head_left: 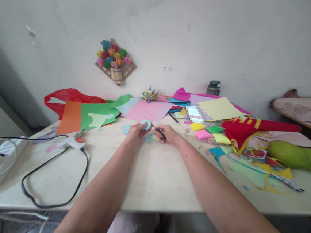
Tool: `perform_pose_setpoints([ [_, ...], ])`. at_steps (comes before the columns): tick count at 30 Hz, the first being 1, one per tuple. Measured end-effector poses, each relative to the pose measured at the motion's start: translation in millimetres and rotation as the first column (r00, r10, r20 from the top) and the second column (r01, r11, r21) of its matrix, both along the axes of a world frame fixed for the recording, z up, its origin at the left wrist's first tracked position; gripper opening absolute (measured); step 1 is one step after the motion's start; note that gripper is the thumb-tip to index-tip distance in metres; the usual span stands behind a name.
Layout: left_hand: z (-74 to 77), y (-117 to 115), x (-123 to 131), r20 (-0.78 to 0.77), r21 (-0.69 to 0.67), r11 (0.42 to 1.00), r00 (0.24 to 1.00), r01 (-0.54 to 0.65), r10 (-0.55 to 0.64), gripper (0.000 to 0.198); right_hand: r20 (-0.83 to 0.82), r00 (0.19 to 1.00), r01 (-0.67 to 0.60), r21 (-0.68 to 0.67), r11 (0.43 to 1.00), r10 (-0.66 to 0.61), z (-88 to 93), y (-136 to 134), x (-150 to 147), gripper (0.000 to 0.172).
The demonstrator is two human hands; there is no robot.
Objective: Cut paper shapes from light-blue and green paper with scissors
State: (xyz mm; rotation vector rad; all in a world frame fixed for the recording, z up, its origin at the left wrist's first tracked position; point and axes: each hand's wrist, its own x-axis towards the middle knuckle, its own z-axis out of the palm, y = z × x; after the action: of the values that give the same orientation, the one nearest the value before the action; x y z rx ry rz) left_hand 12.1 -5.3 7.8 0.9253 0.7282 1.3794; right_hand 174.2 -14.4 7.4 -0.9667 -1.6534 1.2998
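Left hand has that blue paper disc pinched low, probably leaving its edge clear for the scissors. Right hand's wrapped round their handles.

Colours and patterns of the scene: the worktop is off-white, the wall pale grey. The disc is light blue; the scissors have black handles. Among the papers are an orange sheet, a green sheet, a pink sheet and a pale-yellow sheet. Small packets show yellow, pink, green and lime. The red piece bears yellow bars and yellow edging. Flowers mix blue, red, yellow, orange, pink and green; their holder is tan with dark bands. The cable is black.
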Motion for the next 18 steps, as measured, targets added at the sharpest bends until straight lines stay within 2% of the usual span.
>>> perform_pose_setpoints([
  [8, -0.3, 1.6, -0.9, 0.028, -0.011, 1.000, 0.999, -0.024, 0.024, 0.010, 0.001, 1.000, 0.007, -0.013, 1.000, -0.007, 8.0, -7.2, -0.7, 0.027],
  [18, 0.8, 1.6, -2.2, 0.014, -0.019, 0.999, 0.999, -0.034, 0.034, 0.011, -0.012, 1.000, 0.006, -0.034, 0.999, -0.006, 2.7, -1.0, -0.4, 0.027],
])
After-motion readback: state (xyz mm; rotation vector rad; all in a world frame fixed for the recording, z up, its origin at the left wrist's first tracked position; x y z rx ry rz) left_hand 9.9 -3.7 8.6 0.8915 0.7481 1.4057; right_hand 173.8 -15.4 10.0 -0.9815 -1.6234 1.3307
